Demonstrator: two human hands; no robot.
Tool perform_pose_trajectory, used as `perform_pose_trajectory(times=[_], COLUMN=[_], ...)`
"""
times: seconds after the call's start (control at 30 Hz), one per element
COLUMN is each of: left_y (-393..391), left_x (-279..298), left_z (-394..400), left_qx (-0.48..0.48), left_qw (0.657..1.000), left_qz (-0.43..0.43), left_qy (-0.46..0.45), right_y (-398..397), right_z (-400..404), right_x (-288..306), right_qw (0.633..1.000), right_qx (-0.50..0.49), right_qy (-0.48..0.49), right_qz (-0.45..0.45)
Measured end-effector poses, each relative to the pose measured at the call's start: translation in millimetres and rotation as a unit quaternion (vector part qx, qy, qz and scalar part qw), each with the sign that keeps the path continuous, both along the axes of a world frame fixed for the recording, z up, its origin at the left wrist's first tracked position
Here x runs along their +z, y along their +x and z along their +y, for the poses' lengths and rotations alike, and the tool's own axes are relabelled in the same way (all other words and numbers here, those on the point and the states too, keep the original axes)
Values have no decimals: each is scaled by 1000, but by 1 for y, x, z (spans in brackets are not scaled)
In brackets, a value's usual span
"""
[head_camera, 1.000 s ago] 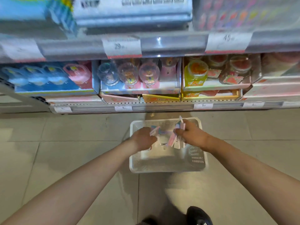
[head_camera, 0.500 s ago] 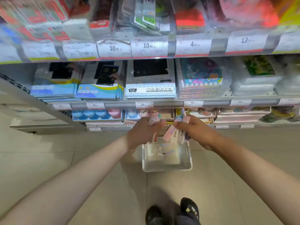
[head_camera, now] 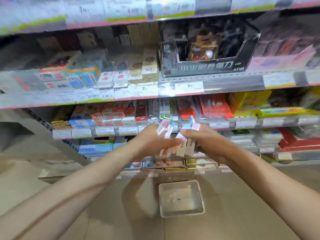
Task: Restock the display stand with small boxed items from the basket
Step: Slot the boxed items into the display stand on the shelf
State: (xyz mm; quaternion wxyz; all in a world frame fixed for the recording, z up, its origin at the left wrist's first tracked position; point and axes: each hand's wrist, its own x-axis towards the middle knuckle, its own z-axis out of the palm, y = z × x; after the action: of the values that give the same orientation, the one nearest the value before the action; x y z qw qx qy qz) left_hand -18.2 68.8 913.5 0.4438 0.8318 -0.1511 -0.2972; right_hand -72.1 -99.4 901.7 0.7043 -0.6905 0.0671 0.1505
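While small pastel boxes (head_camera: pixel 185 144) sit bunched at chest height before the shelves (head_camera: pixel 155 94), the left hand (head_camera: pixel 154 141) clamps some and the right hand (head_camera: pixel 207 141) clamps others, knuckles nearly touching. Below, the white basket (head_camera: pixel 201 203) rests on the floor (head_camera: pixel 121 213), holding a few boxes.

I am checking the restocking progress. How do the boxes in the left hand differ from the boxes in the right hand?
The left hand holds its boxes fanned and tilted rightward; the right hand grips its boxes side by side, nearer upright. The right bundle looks larger; blur hides exact counts. Both are slim pastel cartons, lifted above the basket.
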Motion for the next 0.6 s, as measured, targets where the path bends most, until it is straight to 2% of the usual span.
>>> perform_pose_trajectory(times=[0.3, 0.43, 0.5, 0.6], left_y=[0, -6, -6, -10], left_x=[105, 133, 139, 152], left_z=[10, 4, 0, -6], left_qx=[0, -3, 4, -15], left_qw=[998, 998, 996, 988], left_qz=[-55, -57, -54, -75], left_qy=[-22, -26, -68, -133], right_y=[-1, 2, 1, 2], right_z=[26, 23, 22, 11], right_x=[101, 109, 123, 136], right_qw=[996, 994, 991, 990], right_qx=[-83, -104, -124, -94], right_qy=[36, 25, 50, 57], right_qz=[-24, -18, -28, -84])
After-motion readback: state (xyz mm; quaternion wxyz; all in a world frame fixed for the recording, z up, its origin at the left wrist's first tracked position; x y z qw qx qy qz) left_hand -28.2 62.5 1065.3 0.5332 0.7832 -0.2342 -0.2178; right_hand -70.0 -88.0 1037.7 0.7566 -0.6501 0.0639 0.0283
